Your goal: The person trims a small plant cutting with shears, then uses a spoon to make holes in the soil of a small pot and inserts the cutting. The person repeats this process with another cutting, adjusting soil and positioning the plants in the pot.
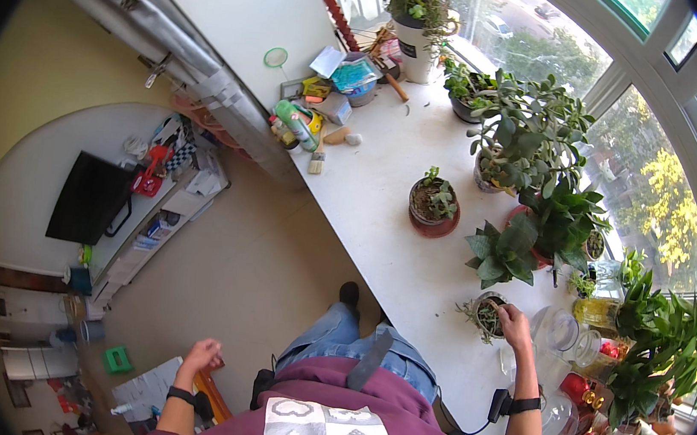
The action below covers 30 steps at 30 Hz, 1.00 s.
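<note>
On the right, my right hand [514, 326] is closed on the rim of a small plant pot [491, 298], which holds soil and a low trailing plant and stands on the white windowsill counter [375, 208]. My left hand [204, 354] hangs out to the left over the floor, its fingers curled; whether it holds anything cannot be made out. Beyond the small pot stand a broad-leaved plant [506, 251] and a terracotta pot with a succulent [434, 200] on a red saucer.
Glass jars [558, 328] crowd the counter just right of my right hand. A large jade plant [527, 122] stands near the window. Spray cans [296, 124] and a paintbrush [317, 162] lie at the counter's far left edge. A green plastic stool [117, 360] is on the floor.
</note>
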Available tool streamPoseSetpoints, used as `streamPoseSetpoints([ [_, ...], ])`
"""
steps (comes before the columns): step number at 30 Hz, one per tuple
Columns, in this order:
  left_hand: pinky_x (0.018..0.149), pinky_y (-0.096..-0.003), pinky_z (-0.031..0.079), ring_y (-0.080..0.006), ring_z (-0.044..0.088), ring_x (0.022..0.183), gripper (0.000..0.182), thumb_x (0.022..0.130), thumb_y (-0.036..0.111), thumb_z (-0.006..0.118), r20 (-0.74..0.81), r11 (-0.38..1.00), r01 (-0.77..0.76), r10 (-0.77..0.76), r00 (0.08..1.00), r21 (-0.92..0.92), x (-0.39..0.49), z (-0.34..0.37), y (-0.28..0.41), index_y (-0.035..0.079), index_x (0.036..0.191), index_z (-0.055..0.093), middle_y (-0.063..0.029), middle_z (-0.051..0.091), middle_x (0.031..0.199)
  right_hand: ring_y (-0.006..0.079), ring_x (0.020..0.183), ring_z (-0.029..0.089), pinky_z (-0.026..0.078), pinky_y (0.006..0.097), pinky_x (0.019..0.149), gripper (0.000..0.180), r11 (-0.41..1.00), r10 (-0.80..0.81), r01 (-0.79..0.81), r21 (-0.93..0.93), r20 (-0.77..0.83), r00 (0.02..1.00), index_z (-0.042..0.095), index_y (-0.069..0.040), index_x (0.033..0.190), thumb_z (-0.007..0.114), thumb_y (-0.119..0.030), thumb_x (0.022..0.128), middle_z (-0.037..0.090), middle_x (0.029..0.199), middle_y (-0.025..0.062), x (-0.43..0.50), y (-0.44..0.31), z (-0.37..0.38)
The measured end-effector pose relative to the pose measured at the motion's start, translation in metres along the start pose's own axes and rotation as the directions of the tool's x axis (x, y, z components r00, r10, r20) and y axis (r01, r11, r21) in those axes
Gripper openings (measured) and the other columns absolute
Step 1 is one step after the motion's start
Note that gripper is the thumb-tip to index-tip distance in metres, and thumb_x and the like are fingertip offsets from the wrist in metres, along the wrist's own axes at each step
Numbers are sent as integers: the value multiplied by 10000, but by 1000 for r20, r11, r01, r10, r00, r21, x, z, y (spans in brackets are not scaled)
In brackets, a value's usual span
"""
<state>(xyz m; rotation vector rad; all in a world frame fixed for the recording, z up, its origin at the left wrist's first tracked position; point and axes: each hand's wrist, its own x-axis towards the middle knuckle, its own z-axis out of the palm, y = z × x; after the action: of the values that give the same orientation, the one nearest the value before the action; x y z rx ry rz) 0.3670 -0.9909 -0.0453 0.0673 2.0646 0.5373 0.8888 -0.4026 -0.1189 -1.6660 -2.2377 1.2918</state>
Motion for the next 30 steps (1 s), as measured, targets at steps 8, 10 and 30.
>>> streamPoseSetpoints([
  [8,613,-271,498,-131,600,671,246,939,228,529,107,834,-496,485,868,240,-2,29,200,44,1082,608,-55,639,834,127,567,524,431,286,524,165,983,-171,170,64,4,985,469,-19,924,528,-173,914,561,642,59,8,23,31],
  [10,649,-294,509,-191,623,716,243,935,211,523,173,613,-684,681,711,395,-32,40,255,36,1082,606,-87,647,863,119,561,514,422,273,513,157,984,-134,133,121,5,991,462,-22,927,525,-165,918,548,633,49,14,35,43],
  [30,499,-349,348,-219,505,572,220,716,197,574,365,-465,-881,838,-406,89,-315,167,488,-10,709,649,-109,576,679,147,614,534,430,290,549,195,938,189,-178,296,-9,982,514,-50,1048,531,-190,914,575,760,71,3,-7,28],
])
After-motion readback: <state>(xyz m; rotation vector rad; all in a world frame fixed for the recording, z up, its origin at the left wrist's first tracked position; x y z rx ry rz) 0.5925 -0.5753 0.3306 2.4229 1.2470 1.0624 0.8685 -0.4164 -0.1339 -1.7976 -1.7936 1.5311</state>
